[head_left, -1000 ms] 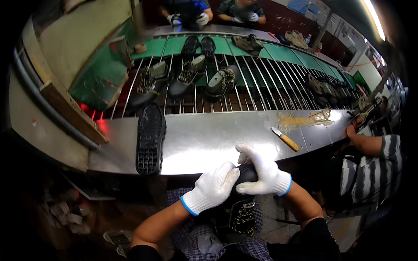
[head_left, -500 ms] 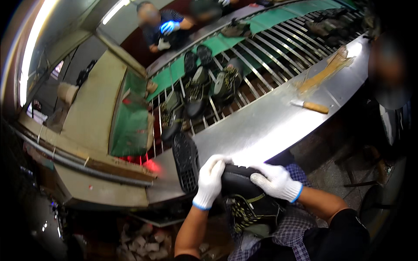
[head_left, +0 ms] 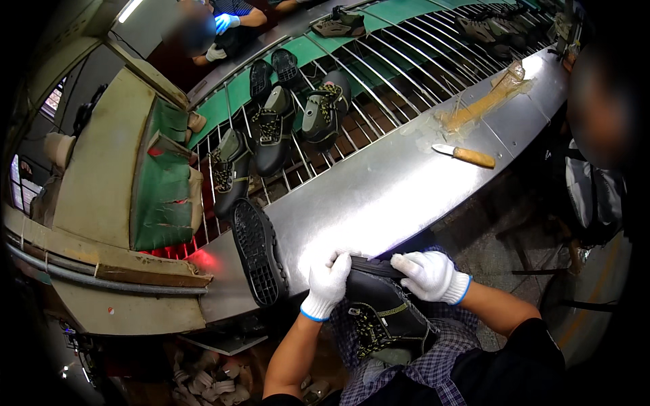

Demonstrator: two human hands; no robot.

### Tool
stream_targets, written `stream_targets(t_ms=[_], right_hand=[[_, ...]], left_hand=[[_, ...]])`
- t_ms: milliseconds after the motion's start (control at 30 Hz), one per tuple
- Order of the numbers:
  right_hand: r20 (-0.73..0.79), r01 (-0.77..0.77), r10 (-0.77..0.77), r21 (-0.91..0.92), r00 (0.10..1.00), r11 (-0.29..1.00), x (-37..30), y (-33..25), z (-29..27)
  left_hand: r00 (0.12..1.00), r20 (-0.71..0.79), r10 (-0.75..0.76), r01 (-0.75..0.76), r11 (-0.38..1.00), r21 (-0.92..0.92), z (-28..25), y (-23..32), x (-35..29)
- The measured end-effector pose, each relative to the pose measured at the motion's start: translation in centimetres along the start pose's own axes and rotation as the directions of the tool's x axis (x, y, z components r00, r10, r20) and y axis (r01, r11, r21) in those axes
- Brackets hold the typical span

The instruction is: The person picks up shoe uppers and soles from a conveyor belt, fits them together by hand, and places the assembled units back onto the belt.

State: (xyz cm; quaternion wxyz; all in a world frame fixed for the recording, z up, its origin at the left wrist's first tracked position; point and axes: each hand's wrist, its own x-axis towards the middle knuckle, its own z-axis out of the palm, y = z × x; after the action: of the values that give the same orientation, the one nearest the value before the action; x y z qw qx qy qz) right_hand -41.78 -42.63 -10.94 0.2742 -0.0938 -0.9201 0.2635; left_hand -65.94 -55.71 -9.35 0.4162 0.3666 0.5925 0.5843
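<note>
A black work shoe (head_left: pixel 389 308) with yellow-green laces rests against my lap, its laced side facing me. Along its far edge runs a ridged black sole (head_left: pixel 376 266). My left hand (head_left: pixel 330 283), in a white knitted glove, pinches the left end of that sole. Gloved the same way, my right hand (head_left: pixel 430 276) is closed over the right end, thumb on the near side. How far the sole sits against the shoe's underside is hidden. A loose black sole (head_left: pixel 258 254), tread up, lies on the metal table left of my left hand.
The metal table edge (head_left: pixel 365 210) carries a wooden-handled knife (head_left: pixel 464 155) and a strip of brown tape (head_left: pixel 484 105). Beyond, several shoes (head_left: pixel 274 132) sit on a rod conveyor (head_left: pixel 399 95). At left stands a machine with a green flap (head_left: pixel 162 196). People are across and at right.
My right hand has shifted its grip toward the sole's edge, and more of the ridged sole shows between my hands. The whole view has turned slightly, moving the surroundings leftward.
</note>
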Motion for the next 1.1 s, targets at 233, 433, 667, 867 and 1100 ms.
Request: stream_targets(t_ms=[233, 433, 667, 867, 1100], right_hand=[[0.259, -0.389, 0.348, 0.128, 0.901, 0.912, 3.2, -2.3, -1.6], [0.282, -0.34, 0.308, 0.075, 0.909, 0.937, 2.8, -5.6, -3.8], [0.27, -0.312, 0.298, 0.012, 0.916, 0.95, 2.2, -6.3, -3.6], [0.206, -0.375, 0.347, 0.113, 0.915, 0.92, 1.5, -3.6, -1.1], [0.478, -0.352, 0.326, -0.038, 0.816, 0.935, 2.5, -8.2, -5.4]], left_hand=[[0.997, -0.077, 0.014, -0.001, 0.987, 0.161, -0.2, 0.6, -0.3], [0.995, -0.077, 0.069, -0.041, 0.946, 0.322, 0.9, 2.7, 0.5], [0.996, -0.087, 0.033, -0.013, 0.976, 0.217, 0.6, 1.6, 0.4], [0.997, -0.041, 0.06, -0.046, 0.958, 0.285, -0.2, 1.0, 0.5], [0.995, -0.099, 0.003, 0.016, 0.982, 0.186, 0.9, 1.4, 0.6]])
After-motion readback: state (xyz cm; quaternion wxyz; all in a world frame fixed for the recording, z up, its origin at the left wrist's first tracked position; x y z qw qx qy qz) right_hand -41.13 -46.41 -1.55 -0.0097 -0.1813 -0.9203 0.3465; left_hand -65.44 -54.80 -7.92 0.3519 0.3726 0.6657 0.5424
